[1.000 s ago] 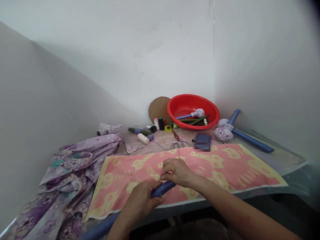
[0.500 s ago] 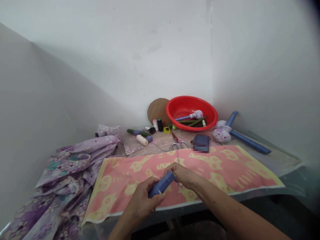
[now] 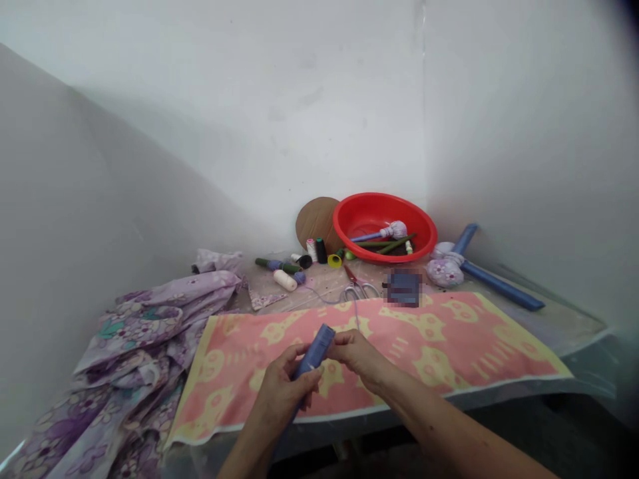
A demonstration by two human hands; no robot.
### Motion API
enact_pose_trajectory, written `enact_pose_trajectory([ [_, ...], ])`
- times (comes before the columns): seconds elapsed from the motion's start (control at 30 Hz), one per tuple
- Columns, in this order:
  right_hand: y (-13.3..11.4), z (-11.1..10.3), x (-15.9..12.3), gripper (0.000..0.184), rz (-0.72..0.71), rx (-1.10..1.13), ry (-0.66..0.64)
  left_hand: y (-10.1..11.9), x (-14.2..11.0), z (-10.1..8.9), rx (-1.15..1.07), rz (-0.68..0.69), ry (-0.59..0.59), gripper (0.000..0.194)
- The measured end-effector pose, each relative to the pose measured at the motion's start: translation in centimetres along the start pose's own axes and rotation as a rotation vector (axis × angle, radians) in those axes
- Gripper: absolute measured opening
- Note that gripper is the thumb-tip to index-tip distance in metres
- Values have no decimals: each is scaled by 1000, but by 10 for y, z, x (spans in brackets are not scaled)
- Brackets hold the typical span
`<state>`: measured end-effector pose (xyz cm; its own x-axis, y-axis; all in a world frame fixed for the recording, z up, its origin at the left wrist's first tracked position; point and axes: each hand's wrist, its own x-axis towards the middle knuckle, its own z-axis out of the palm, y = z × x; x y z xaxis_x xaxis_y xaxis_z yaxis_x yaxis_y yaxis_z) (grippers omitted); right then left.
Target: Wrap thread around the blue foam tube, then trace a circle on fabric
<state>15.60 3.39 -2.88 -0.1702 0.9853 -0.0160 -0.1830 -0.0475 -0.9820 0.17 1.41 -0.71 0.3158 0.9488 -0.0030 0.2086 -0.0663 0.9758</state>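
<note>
My left hand (image 3: 292,386) is wrapped around a blue fabric-covered stick (image 3: 315,351), which tilts up and to the right above the patterned cloth (image 3: 399,366). Its lower end passes behind that hand. At the stick's upper end, my right hand (image 3: 353,352) has its fingers pinched together, close against its right side. A thin purple yarn (image 3: 356,313) runs from the back of the table down to the right hand, where the fingers hide its end. Scissors (image 3: 357,289) with a red part lie just beyond the cloth.
Behind the cloth are a red basin (image 3: 344,243) holding sticks, several thread spools (image 3: 321,251), and a yarn-wound green stick (image 3: 264,264). Floral fabric (image 3: 150,346) is heaped at the left. A blue cross-shaped piece with fabric balls (image 3: 499,285) lies at the right. Walls stand close around.
The blue stick has swung more upright and shifted slightly left. My right hand has moved from over its tip to its right side. My left hand keeps its grip.
</note>
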Motion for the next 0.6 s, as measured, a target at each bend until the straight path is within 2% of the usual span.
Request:
enact_pose_trajectory([
  [0.27,2,-2,-2,21,-154,-124,-56,0,0,-3,19,10,-2,45],
  [0.6,4,-5,-6,17,-355,-379,-4,-2,3,-6,168,2,48,49],
])
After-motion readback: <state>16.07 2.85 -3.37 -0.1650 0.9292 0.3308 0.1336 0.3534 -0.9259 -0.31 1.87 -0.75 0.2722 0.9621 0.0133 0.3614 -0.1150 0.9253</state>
